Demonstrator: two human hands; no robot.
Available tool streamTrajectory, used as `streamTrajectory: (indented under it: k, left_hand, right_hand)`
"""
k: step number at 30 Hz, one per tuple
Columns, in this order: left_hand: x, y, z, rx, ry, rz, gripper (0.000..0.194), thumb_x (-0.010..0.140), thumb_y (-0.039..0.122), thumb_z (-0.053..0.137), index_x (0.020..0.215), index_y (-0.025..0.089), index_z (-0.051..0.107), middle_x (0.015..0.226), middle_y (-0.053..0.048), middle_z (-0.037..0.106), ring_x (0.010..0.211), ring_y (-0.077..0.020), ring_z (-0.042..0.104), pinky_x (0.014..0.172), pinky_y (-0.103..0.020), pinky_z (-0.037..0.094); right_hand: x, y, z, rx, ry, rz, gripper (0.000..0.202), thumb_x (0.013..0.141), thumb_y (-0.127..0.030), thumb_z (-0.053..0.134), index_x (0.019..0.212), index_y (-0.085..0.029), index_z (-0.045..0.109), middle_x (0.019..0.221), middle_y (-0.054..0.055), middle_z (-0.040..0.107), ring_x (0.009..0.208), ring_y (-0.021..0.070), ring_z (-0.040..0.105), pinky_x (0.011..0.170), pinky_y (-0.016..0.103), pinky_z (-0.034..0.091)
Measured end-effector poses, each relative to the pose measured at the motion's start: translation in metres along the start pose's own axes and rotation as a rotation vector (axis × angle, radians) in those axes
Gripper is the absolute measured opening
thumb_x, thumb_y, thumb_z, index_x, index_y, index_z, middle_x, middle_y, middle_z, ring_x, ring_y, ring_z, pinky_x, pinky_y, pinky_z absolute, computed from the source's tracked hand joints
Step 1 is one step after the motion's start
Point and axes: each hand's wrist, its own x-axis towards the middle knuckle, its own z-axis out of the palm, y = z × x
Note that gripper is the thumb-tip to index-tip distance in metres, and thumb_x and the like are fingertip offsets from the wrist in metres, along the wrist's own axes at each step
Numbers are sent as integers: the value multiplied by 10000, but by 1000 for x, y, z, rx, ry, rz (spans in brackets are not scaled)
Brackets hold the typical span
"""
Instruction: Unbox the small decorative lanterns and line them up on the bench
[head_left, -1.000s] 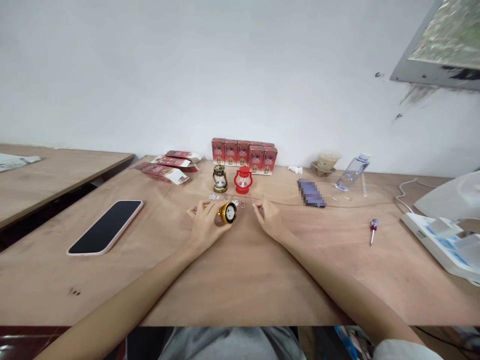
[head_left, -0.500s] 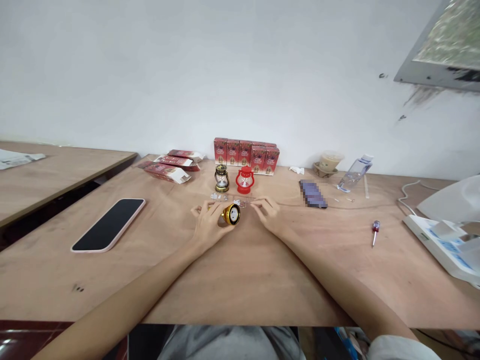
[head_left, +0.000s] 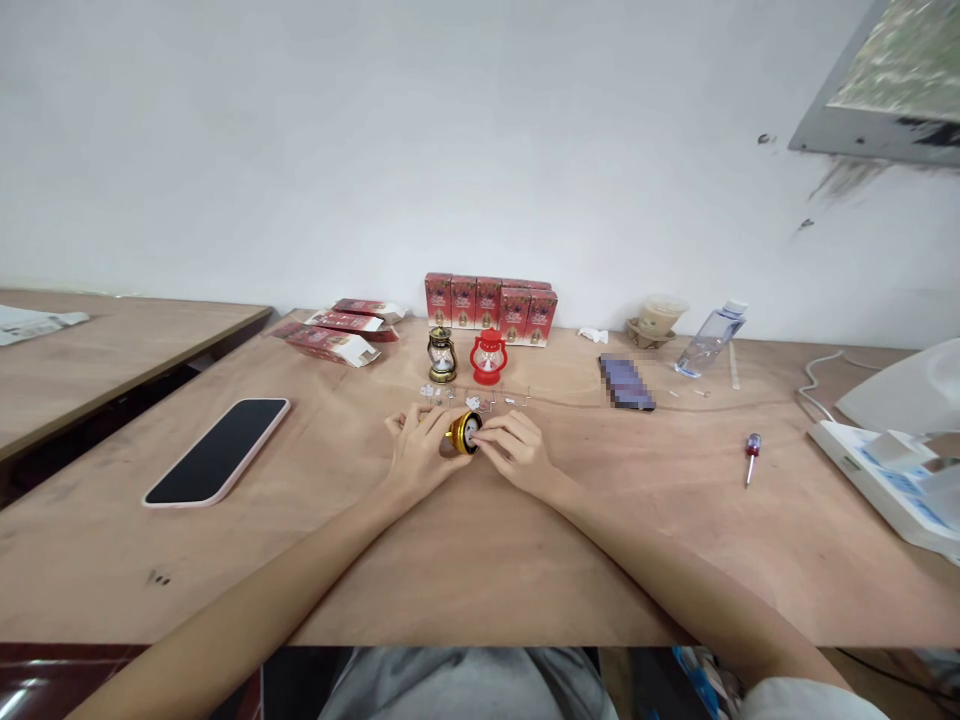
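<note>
My left hand is wrapped round a gold lantern, which lies on its side with its round base facing right. The fingertips of my right hand are pinched together at that base; whatever they hold is too small to make out. Just beyond my hands, small white pieces and thin bent wires are scattered on the table. Behind these stand a dark bronze lantern and a red lantern, both upright.
Red boxes stand by the wall, opened boxes lie left of them. A black phone is at left. Rightward are another phone, a cup, a bottle, a screwdriver and a power strip.
My right hand has moved left from the wires to the base of the gold lantern, and its fingers have closed together. My left hand still holds the lantern.
</note>
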Motion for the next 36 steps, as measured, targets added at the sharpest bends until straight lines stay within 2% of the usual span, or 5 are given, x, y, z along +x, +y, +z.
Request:
streamTrajectory:
  k: [9, 21, 26, 31, 36]
  left_hand:
    - [1, -1, -1, 50, 6, 11, 418, 685, 346, 701, 1081, 250, 606, 966, -45, 690, 901, -268, 528, 745, -374, 261]
    - [-2, 0, 4, 73, 35, 39, 392, 700, 303, 680, 1080, 238, 608, 926, -40, 686, 874, -266, 521, 721, -377, 252]
    - [-1, 1, 4, 108, 39, 71, 370, 700, 296, 661, 1060, 226, 610, 910, -45, 688, 864, -264, 518, 710, -385, 241]
    - [-2, 4, 4, 141, 123, 150, 321, 721, 274, 632, 1035, 212, 612, 892, -44, 693, 827, -247, 520, 692, -379, 226]
    - [-1, 3, 3, 179, 197, 213, 285, 753, 294, 628, 1021, 197, 614, 905, -43, 700, 812, -227, 523, 690, -370, 226]
  right_hand:
    - [1, -3, -1, 16, -19, -38, 106, 853, -197, 557, 859, -225, 659, 806, 46, 684, 711, 146, 597, 637, 298, 445]
    - [2, -5, -1, -88, -5, -81, 100, 844, -180, 545, 762, -209, 596, 727, 31, 670, 663, 144, 581, 599, 287, 402]
    - [3, -8, -2, -133, -28, -43, 114, 844, -196, 537, 745, -210, 591, 725, 26, 666, 660, 143, 576, 599, 289, 382]
    - [3, -9, -3, -139, -18, -49, 107, 832, -190, 542, 736, -203, 588, 712, 22, 662, 645, 139, 573, 592, 288, 371]
    - [3, -9, -3, -63, 16, -54, 80, 819, -166, 540, 749, -185, 573, 721, 38, 651, 660, 141, 583, 616, 265, 438]
